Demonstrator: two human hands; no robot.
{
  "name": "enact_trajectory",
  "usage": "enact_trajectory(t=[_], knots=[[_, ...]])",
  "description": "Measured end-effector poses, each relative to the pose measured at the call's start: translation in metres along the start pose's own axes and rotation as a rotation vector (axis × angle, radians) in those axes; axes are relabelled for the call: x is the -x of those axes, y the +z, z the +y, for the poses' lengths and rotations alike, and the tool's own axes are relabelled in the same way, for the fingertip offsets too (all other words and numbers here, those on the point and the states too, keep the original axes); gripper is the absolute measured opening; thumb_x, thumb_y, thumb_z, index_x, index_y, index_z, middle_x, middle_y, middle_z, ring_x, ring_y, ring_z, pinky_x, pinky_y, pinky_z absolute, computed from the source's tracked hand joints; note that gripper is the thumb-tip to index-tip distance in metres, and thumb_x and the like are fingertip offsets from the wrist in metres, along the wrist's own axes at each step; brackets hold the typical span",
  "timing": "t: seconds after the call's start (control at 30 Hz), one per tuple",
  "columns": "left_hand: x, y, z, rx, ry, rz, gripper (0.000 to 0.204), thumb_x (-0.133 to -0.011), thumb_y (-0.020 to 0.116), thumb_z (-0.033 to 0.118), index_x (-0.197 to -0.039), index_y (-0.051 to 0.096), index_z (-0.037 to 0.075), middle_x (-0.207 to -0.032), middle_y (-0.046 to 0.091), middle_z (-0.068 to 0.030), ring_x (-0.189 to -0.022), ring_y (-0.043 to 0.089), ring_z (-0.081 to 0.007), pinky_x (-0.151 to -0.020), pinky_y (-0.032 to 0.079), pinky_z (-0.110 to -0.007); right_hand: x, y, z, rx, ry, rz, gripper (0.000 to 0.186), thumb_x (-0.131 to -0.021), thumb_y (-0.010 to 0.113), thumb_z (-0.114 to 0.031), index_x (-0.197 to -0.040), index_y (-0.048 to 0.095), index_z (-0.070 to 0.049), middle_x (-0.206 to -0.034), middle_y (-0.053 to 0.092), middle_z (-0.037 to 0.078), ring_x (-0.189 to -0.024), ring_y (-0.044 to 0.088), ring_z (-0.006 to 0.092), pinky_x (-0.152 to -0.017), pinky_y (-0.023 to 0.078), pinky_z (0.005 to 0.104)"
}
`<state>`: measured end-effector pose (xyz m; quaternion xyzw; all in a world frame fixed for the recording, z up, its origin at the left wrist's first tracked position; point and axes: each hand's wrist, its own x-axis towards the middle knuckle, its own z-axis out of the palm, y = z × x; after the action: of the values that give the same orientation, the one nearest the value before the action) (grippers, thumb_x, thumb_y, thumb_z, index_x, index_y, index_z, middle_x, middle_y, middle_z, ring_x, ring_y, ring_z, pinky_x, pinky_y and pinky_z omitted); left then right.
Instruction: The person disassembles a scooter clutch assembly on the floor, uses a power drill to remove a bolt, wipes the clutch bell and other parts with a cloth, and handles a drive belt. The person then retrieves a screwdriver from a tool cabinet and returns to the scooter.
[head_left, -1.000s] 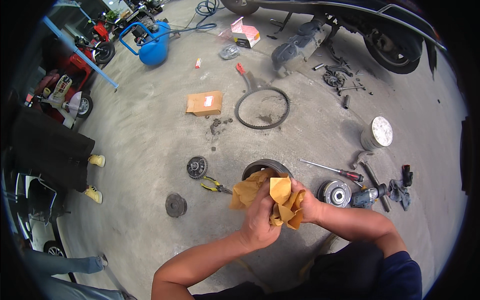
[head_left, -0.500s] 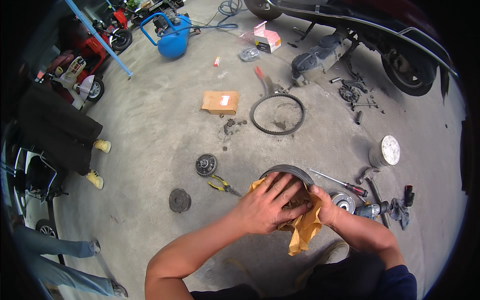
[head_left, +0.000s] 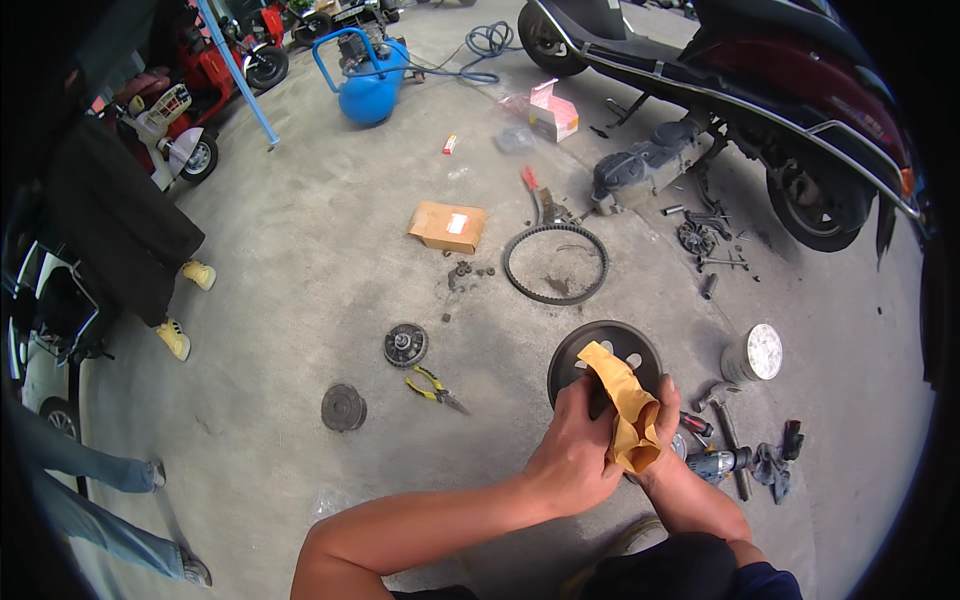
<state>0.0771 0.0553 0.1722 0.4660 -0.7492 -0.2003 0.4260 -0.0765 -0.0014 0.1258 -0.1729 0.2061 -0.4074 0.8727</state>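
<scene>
Drum (head_left: 567, 365), black and round, sits beyond the left hand (head_left: 578, 455) and right hand (head_left: 663, 462), its support hidden. Fingers pinch folded tan paper (head_left: 630, 400) before its open face, some tips unseen; loose grip could drop the paper, careless nudging tip the drum

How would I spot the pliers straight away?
Find the blue tank near the top, then come down past the brown cardboard box to two dark round parts. The pliers lie just below the upper one, set apart from both by their bright yellow handles.
</scene>
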Motion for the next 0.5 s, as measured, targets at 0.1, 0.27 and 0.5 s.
enact_trajectory(t=[0.1,0.27,0.5], knots=[[0.014,-0.017,0.001,-0.179,0.269,-0.029,0.049,-0.093,0.067,0.022,-0.139,0.060,0.005,-0.137,0.054,-0.0225,-0.130,0.049,-0.0450,-0.115,0.040,-0.056,-0.002,-0.015,-0.006,0.044,0.006,-0.049,0.093,-0.088,0.057,-0.077,-0.149,0.050,-0.007,-0.140,0.061,0.015,-0.126,0.060,0.0303,-0.112,0.046,0.0466],[0.004,-0.040,-0.011,-0.740,0.439,-0.009,0.046,-0.096,0.058,0.031,-0.140,0.065,0.019,-0.138,0.063,-0.0075,-0.132,0.053,-0.0286,-0.121,0.031,-0.057,0.003,-0.025,-0.008,0.129,-0.029,-0.149,0.090,-0.093,0.053,-0.070,-0.159,0.041,-0.010,-0.155,0.051,0.016,-0.139,0.052,0.0301,-0.118,0.040,0.0481],[-0.017,-0.044,-0.033,-1.063,0.348,-0.171,0.046,-0.094,0.059,0.026,-0.132,0.068,0.003,-0.135,0.066,-0.0134,-0.131,0.056,-0.0266,-0.103,0.044,-0.043,-0.003,0.004,-0.002,0.349,-0.095,-0.158,0.100,-0.085,0.071,-0.064,-0.159,0.039,-0.006,-0.156,0.050,0.013,-0.142,0.050,0.0290,-0.120,0.038,0.0455]])
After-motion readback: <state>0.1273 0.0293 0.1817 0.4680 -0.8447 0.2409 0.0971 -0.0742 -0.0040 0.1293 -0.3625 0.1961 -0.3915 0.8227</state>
